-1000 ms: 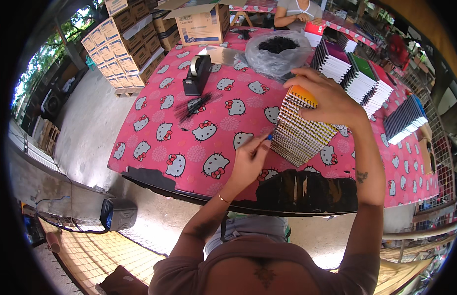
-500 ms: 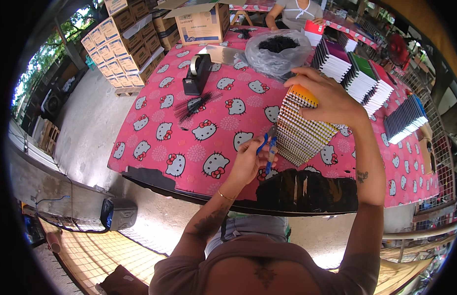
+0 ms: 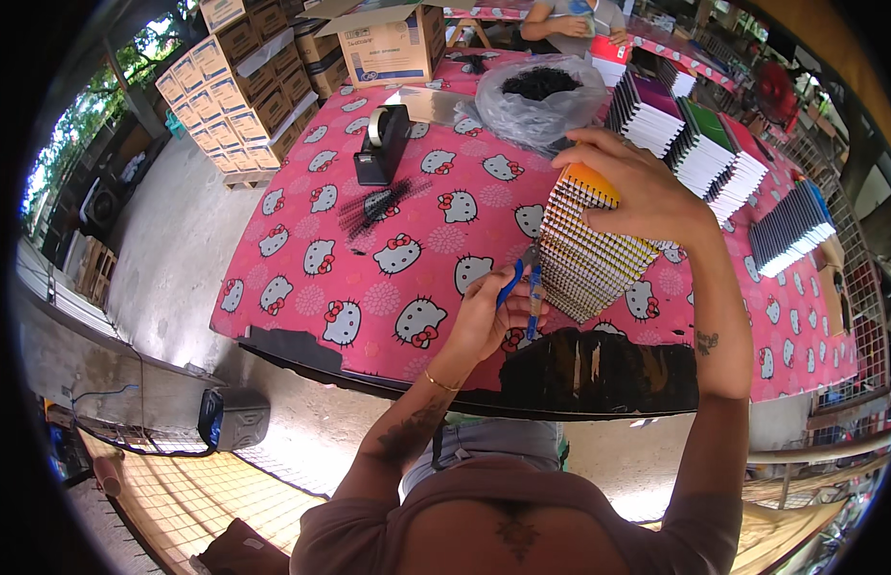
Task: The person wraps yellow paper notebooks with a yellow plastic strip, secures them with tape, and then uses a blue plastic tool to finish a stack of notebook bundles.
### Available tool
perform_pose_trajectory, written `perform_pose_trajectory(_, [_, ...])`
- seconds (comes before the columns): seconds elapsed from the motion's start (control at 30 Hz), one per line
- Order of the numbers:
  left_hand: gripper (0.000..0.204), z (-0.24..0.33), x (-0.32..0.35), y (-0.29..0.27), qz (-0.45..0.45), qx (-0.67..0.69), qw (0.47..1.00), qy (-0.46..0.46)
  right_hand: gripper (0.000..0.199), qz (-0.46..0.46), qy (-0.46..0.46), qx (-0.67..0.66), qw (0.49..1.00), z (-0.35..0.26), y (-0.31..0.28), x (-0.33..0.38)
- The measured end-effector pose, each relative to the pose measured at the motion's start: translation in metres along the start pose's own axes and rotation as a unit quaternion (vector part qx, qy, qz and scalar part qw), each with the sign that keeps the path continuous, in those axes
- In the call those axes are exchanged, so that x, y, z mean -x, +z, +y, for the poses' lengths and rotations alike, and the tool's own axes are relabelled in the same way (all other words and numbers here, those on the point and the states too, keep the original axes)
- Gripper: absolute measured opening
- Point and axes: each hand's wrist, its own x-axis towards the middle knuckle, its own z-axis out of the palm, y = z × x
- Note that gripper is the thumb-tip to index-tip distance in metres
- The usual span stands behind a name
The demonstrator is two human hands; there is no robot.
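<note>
A stack of spiral-bound notebooks (image 3: 594, 264) with an orange top cover stands near the table's front edge, its dark coil bindings turned toward me. My right hand (image 3: 647, 196) is spread over the top of the stack and grips it. In my left hand (image 3: 484, 311) are blue-handled pliers (image 3: 535, 297), their handles apart. The plier jaws are at the left edge of the bindings; whether they touch a coil is too small to tell. Left of the stack, a loose bunch of black coils (image 3: 376, 206) lies on the pink patterned tablecloth (image 3: 407, 278).
A black tape dispenser (image 3: 382, 149) stands beyond the coils. Behind the stack sits a clear plastic bag (image 3: 503, 110) of black pieces. More notebook piles (image 3: 694, 144) stand at the right. An open carton (image 3: 393, 48) is at the back, where a co-worker (image 3: 570, 29) handles something.
The plier handles have spread slightly wider in my left hand. My right hand and the stack stay put. Across the table, the co-worker has lifted a pale blue item.
</note>
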Motion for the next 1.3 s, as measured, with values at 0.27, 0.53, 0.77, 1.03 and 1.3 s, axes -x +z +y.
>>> perform_pose_trajectory(0.27, [0.034,0.001,0.012,0.015,0.098,-0.638,0.693,0.321,0.063,0.000,0.005,0.002,1.000,0.001,0.001,0.001])
perform_pose_trajectory(0.53, [0.034,-0.007,0.006,-0.004,0.047,-0.066,0.997,0.022,0.063,0.004,0.004,0.007,1.000,-0.002,0.001,0.000])
perform_pose_trajectory(0.77, [0.037,-0.002,0.014,0.007,0.090,-0.633,0.707,0.302,0.059,0.037,-0.017,0.015,0.999,0.004,0.006,0.001])
perform_pose_trajectory(1.03, [0.037,-0.014,0.005,-0.015,0.060,-0.077,0.995,0.017,0.060,0.034,-0.013,0.006,0.999,0.003,0.005,0.000])
perform_pose_trajectory(1.3, [0.036,-0.007,0.010,-0.006,0.083,-0.481,0.848,0.209,0.059,0.023,0.001,-0.002,1.000,-0.001,0.003,0.000])
